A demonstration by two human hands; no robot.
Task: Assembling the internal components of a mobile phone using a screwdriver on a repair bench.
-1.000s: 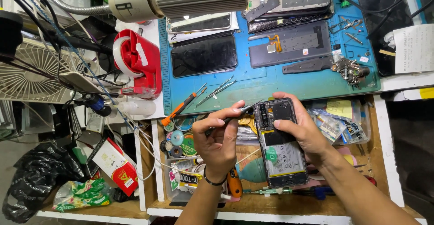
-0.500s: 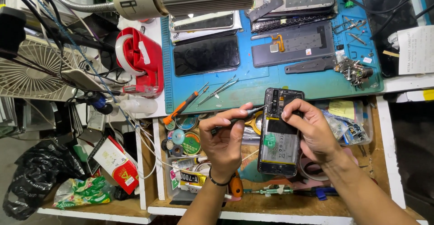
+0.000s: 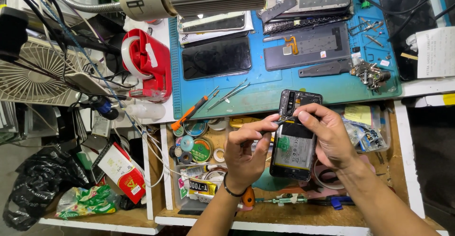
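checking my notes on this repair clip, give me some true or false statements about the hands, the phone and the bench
1. The opened phone lies with its back cover off and its battery showing. True.
2. The left hand is empty. False: it holds a thin dark tool whose tip meets the phone's upper part.
3. The right hand grips the phone from its right side. True.
4. The phone rests on the blue mat. False: it is held nearer the person, over the open wooden drawer.
5. The red tape dispenser stands to the right of the blue mat. False: it stands to the left of it.
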